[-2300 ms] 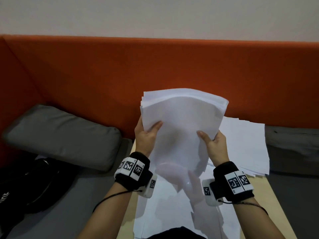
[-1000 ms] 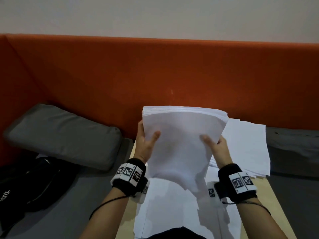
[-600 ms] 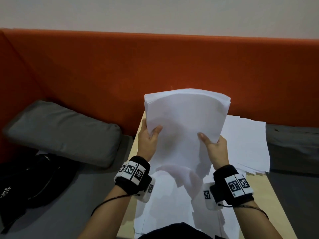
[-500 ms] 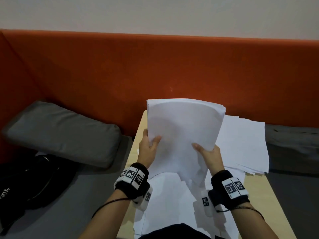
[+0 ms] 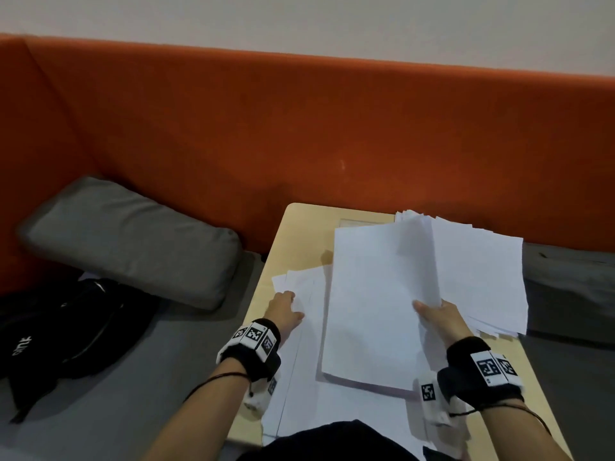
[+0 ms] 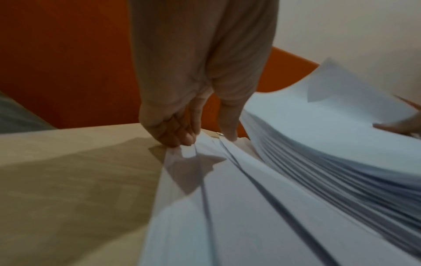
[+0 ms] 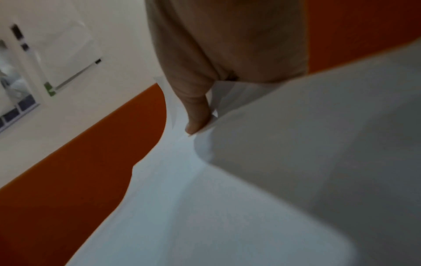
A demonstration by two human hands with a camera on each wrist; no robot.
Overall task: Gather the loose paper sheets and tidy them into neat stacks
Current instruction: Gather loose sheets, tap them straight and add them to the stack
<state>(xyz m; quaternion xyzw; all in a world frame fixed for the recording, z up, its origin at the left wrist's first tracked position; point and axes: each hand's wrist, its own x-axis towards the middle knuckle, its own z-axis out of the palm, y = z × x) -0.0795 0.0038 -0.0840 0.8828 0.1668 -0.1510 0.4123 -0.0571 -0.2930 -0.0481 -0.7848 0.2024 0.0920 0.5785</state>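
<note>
A thick stack of white sheets point(image 5: 376, 294) lies tilted low over the wooden table point(image 5: 299, 234). My right hand point(image 5: 432, 314) grips its right edge, thumb on top point(image 7: 196, 115). In the left wrist view the stack point(image 6: 330, 144) fans out at the right. My left hand point(image 5: 286, 311) is off the stack. It rests on loose sheets point(image 5: 299, 361) at the table's left side. Its curled fingers point(image 6: 180, 136) and thumb pinch their far corner. A second uneven pile point(image 5: 482, 277) lies at the back right, partly under the held stack.
An orange padded backrest point(image 5: 299, 128) runs behind the table. A grey cushion point(image 5: 133, 234) and a black bag point(image 5: 66, 327) lie on the seat to the left. Another grey cushion point(image 5: 572, 287) sits at the right. More loose sheets spread along the table's near edge.
The stack stood upright in both hands; now it has come down nearly flat, held by the right hand alone. The left hand let go and moved left onto the loose sheets.
</note>
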